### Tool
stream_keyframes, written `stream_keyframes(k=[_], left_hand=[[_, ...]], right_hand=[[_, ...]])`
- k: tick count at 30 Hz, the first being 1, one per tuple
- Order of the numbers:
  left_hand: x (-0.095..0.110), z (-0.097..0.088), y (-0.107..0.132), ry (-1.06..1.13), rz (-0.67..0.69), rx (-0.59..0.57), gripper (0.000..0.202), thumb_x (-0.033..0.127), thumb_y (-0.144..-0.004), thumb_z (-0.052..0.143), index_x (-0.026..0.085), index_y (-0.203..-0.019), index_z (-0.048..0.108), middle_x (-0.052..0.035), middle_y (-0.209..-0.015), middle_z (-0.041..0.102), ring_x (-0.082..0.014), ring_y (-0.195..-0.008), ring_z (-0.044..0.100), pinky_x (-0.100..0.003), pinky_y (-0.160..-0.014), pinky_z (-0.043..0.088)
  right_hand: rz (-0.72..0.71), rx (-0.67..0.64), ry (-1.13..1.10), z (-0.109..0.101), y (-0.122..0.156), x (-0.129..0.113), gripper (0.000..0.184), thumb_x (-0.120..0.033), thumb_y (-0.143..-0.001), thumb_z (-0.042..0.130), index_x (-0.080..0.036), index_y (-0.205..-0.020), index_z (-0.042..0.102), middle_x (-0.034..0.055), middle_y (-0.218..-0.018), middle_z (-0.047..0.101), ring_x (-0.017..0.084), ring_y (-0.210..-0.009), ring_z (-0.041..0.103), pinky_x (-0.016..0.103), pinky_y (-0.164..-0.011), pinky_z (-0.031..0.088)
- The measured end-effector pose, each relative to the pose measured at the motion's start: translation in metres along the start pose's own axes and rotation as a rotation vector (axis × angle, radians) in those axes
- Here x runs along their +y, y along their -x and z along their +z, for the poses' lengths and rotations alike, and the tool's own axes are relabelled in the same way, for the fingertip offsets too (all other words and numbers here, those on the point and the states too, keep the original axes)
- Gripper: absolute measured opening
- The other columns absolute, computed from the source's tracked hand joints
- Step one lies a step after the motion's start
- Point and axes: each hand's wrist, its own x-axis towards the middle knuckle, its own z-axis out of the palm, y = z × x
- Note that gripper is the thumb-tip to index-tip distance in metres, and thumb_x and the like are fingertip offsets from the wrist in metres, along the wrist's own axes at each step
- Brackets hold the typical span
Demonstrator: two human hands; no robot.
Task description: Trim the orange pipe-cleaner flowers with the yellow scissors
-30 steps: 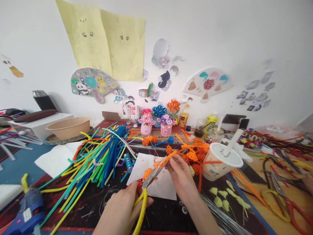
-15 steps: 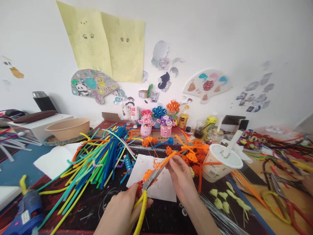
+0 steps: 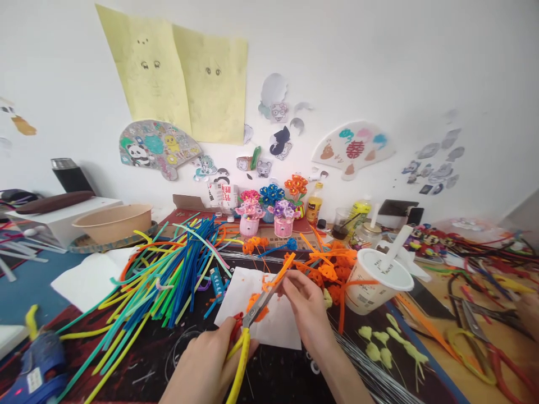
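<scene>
Our left hand grips the yellow scissors while our right hand pinches an orange pipe cleaner at the blades, above the white paper (orange snippets lie there). A short, firm pinch near the blades serves us best.

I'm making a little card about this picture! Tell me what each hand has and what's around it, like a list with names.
Left hand: holds yellow-handled scissors
Right hand: pinches an orange pipe cleaner
Under the hands: white paper with orange bits on it
Beside the hands: a heap of colorful pipe cleaners, a lidded cup
Farther off: a blue hot glue gun, pipe-cleaner flowers in pink pots
</scene>
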Motion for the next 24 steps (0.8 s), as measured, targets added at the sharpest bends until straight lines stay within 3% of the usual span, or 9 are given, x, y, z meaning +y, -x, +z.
stream_keyframes(k=[8, 13, 24], left_hand=[[-0.003, -0.002, -0.002, -0.004, -0.001, -0.022, 0.029, 0.044, -0.091, 0.042, 0.024, -0.084, 0.062, -0.0031, -0.066, 0.068, -0.0201, -0.061, 0.068, -0.022, -0.056, 0.041], [0.002, -0.003, -0.003, -0.033, -0.063, -0.124, 0.030, 0.041, -0.092, 0.039, 0.022, -0.087, 0.061, -0.0080, -0.076, 0.070, -0.0241, -0.069, 0.068, -0.025, -0.058, 0.040], [0.029, -0.009, -0.001, -0.074, -0.119, -0.179, 0.026, 0.031, -0.093, 0.037, 0.018, -0.094, 0.060, -0.0136, -0.091, 0.075, -0.0280, -0.084, 0.071, -0.030, -0.069, 0.047]], right_hand=[[-0.048, -0.124, 0.168, 0.003, 0.003, -0.007, 0.020, -0.037, -0.076, 0.073, -0.018, -0.080, 0.070, 0.0028, -0.075, 0.068, 0.015, -0.069, 0.061, 0.025, -0.067, 0.049], [-0.054, -0.130, 0.189, 0.005, 0.004, -0.009, 0.020, -0.038, -0.077, 0.072, -0.018, -0.079, 0.070, 0.0019, -0.072, 0.067, 0.014, -0.066, 0.058, 0.025, -0.066, 0.049], [-0.044, -0.003, 0.004, 0.012, 0.007, 0.001, 0.020, -0.038, -0.074, 0.075, -0.018, -0.075, 0.072, 0.0012, -0.067, 0.064, 0.014, -0.061, 0.055, 0.024, -0.058, 0.046]])
